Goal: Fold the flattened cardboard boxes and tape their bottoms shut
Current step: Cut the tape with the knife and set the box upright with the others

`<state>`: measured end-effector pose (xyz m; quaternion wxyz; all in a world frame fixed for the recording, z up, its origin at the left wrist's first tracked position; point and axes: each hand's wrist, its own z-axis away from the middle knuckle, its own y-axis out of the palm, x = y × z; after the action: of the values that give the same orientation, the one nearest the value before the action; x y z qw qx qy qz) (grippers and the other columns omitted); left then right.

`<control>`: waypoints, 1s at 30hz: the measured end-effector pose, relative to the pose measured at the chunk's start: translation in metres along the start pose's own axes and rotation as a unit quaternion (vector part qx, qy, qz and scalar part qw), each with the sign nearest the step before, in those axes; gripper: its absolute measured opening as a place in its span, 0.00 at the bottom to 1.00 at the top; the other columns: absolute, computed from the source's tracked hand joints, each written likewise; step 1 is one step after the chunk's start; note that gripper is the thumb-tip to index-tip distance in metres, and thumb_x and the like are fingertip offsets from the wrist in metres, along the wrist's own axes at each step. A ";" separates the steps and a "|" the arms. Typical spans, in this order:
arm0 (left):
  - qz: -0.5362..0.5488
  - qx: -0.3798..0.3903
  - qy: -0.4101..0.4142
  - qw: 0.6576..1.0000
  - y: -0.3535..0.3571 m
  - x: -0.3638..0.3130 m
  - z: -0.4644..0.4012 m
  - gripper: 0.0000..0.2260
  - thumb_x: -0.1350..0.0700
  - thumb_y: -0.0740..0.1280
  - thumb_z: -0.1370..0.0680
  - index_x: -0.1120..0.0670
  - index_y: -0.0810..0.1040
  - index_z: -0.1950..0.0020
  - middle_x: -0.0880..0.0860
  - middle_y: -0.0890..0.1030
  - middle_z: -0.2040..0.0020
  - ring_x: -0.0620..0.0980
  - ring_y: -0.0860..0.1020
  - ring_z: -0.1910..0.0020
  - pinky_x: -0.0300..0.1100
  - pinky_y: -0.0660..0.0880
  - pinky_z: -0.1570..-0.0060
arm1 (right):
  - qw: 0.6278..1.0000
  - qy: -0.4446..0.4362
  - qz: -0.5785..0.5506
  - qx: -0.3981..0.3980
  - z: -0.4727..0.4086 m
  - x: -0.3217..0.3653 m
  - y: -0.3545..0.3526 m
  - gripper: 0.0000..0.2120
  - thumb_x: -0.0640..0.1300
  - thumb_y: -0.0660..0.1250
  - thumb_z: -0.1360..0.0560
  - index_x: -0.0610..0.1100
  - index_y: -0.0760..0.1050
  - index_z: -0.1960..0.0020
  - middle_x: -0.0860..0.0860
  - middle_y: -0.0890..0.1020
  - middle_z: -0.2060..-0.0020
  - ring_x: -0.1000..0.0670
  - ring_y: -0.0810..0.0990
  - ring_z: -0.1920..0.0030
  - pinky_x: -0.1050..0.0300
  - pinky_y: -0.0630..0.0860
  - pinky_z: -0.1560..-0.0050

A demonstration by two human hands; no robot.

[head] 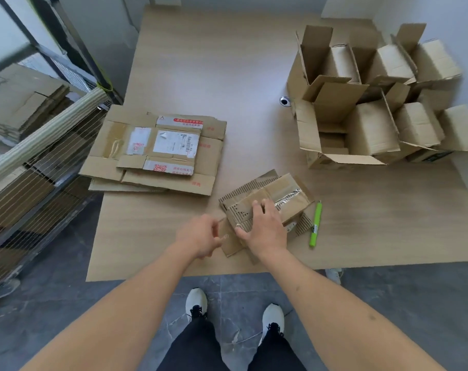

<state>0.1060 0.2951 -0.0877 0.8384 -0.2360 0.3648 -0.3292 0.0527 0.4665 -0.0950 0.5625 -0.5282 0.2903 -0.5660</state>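
Right hand [265, 227] flat, fingers spread, pressing small cardboard box [267, 204] near counter [388, 223] front edge, left hand [200, 235] grip pinching its left flap, green pen [316, 224] just beside box, bare counter beyond, flattened boxes [158, 151] left, folded boxes [374, 103] right.

The person has bare forearms, black trousers [195, 349] and white lace-up trainers [273, 321] with dark laces.

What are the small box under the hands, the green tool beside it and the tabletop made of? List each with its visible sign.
Small box: corrugated cardboard, matte brown; torn patches show fluting, a glossy tape strip.
Green tool: looks like smooth plastic; uniform bright colour.
Tabletop: likely wood-look laminate; pale grain, even matte surface.
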 end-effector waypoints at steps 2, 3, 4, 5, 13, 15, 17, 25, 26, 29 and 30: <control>0.027 0.012 0.001 1.000 -0.004 0.010 0.000 0.03 0.55 0.70 0.23 0.53 0.78 0.55 0.51 0.83 0.71 0.48 0.75 0.79 0.45 0.80 0.66 | 1.000 0.011 0.004 -0.007 0.001 0.004 0.004 0.41 0.61 0.72 0.27 0.42 0.62 0.22 0.44 0.65 0.26 0.42 0.61 0.23 0.42 0.58 0.21; 0.055 0.017 0.006 0.998 -0.007 0.014 -0.001 0.02 0.57 0.69 0.23 0.54 0.79 0.54 0.52 0.83 0.72 0.48 0.75 0.79 0.44 0.78 0.69 | 1.000 0.016 0.006 -0.010 0.001 0.005 0.007 0.41 0.61 0.71 0.27 0.42 0.62 0.22 0.44 0.65 0.25 0.41 0.60 0.22 0.42 0.56 0.21; 0.082 0.022 0.013 0.996 -0.012 0.016 0.000 0.01 0.59 0.69 0.23 0.56 0.79 0.54 0.53 0.83 0.72 0.48 0.74 0.80 0.41 0.75 0.74 | 1.000 0.019 0.010 -0.013 0.002 0.005 0.009 0.41 0.60 0.70 0.26 0.41 0.62 0.21 0.43 0.64 0.24 0.40 0.58 0.21 0.42 0.54 0.20; 0.102 0.026 0.019 0.994 -0.018 0.018 0.001 0.01 0.60 0.68 0.22 0.57 0.79 0.53 0.54 0.82 0.71 0.48 0.73 0.81 0.38 0.71 0.77 | 1.000 0.018 0.018 -0.013 0.004 0.005 0.011 0.41 0.60 0.69 0.26 0.41 0.61 0.21 0.42 0.63 0.23 0.40 0.57 0.20 0.42 0.53 0.20; 0.119 0.051 0.088 0.988 -0.069 0.008 -0.005 0.01 0.57 0.70 0.21 0.52 0.79 0.52 0.55 0.84 0.69 0.52 0.72 0.78 0.42 0.69 0.71 | 0.993 -0.067 0.076 0.064 0.011 0.001 -0.004 0.46 0.46 0.76 0.27 0.43 0.53 0.17 0.47 0.52 0.17 0.45 0.50 0.18 0.48 0.56 0.20; 0.118 0.059 0.107 0.986 -0.074 0.001 -0.002 0.01 0.56 0.70 0.20 0.51 0.79 0.52 0.55 0.84 0.68 0.52 0.72 0.77 0.42 0.70 0.70 | 0.990 -0.083 0.072 0.087 0.008 -0.005 -0.009 0.46 0.40 0.75 0.26 0.46 0.51 0.17 0.51 0.48 0.17 0.47 0.49 0.18 0.49 0.61 0.22; 0.111 0.057 0.119 0.985 -0.075 -0.006 0.001 0.01 0.56 0.70 0.20 0.52 0.79 0.51 0.55 0.85 0.67 0.51 0.73 0.76 0.40 0.71 0.71 | 0.986 -0.111 0.077 0.102 0.004 -0.014 -0.017 0.45 0.34 0.72 0.25 0.48 0.50 0.17 0.54 0.46 0.17 0.48 0.48 0.18 0.49 0.66 0.24; 0.140 0.007 0.145 0.979 -0.061 -0.024 0.020 0.02 0.57 0.69 0.19 0.54 0.79 0.50 0.56 0.84 0.68 0.54 0.74 0.74 0.43 0.74 0.74 | 0.928 -0.090 -0.354 0.069 0.015 -0.018 -0.052 0.22 0.39 0.69 0.22 0.49 0.76 0.29 0.53 0.81 0.35 0.56 0.78 0.36 0.58 0.73 0.31; 0.145 0.002 0.152 0.978 -0.059 -0.028 0.023 0.02 0.56 0.69 0.18 0.53 0.79 0.50 0.57 0.84 0.68 0.55 0.75 0.73 0.43 0.74 0.74 | 0.906 -0.070 -0.410 0.073 0.018 -0.013 -0.057 0.18 0.42 0.71 0.22 0.48 0.79 0.32 0.54 0.84 0.42 0.56 0.82 0.42 0.59 0.77 0.36; 0.145 -0.010 0.170 0.975 -0.055 -0.042 0.032 0.03 0.55 0.69 0.18 0.52 0.78 0.51 0.57 0.84 0.67 0.52 0.74 0.75 0.41 0.73 0.75 | 0.878 -0.041 -0.473 0.061 0.023 -0.007 -0.062 0.13 0.49 0.78 0.27 0.48 0.85 0.44 0.54 0.87 0.53 0.55 0.85 0.51 0.57 0.82 0.45; 0.141 -0.014 0.174 0.974 -0.055 -0.046 0.035 0.04 0.54 0.69 0.18 0.52 0.78 0.51 0.56 0.84 0.67 0.51 0.74 0.76 0.40 0.72 0.75 | 0.874 -0.035 -0.482 0.053 0.023 -0.008 -0.065 0.11 0.48 0.79 0.28 0.47 0.86 0.47 0.54 0.88 0.55 0.54 0.86 0.52 0.56 0.82 0.46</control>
<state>0.0882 0.2973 -0.0101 0.7964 -0.1329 0.5397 -0.2382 0.0513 0.4931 -0.0312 0.2573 -0.5912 -0.0502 -0.7628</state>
